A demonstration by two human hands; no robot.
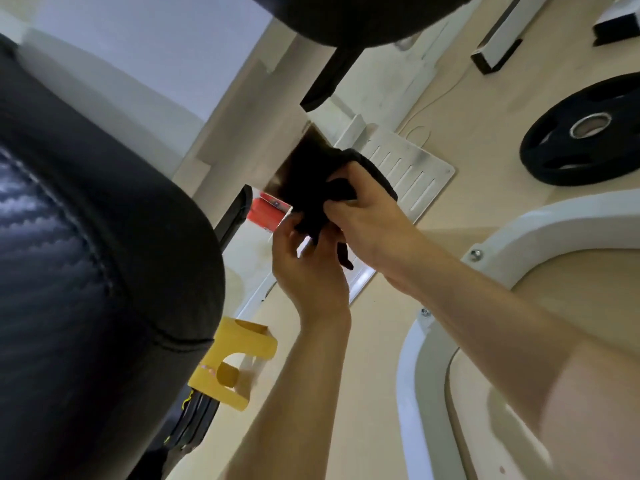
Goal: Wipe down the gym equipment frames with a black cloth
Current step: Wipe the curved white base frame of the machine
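Observation:
The view is steeply tilted. A black cloth (318, 188) is bunched up at the middle of the frame, against a white slotted metal plate (412, 171) of the equipment frame. My right hand (367, 216) grips the cloth from the right, fingers wrapped over it. My left hand (308, 268) comes up from below and pinches the cloth's hanging lower edge. A curved white frame tube (429, 344) runs down the right side, under my right forearm.
A large black padded cushion (86, 271) fills the left side. A black weight plate (585, 133) lies on the beige floor at upper right. A yellow bracket (235, 362) sits below the cushion, and a red part (266, 211) shows behind the cloth.

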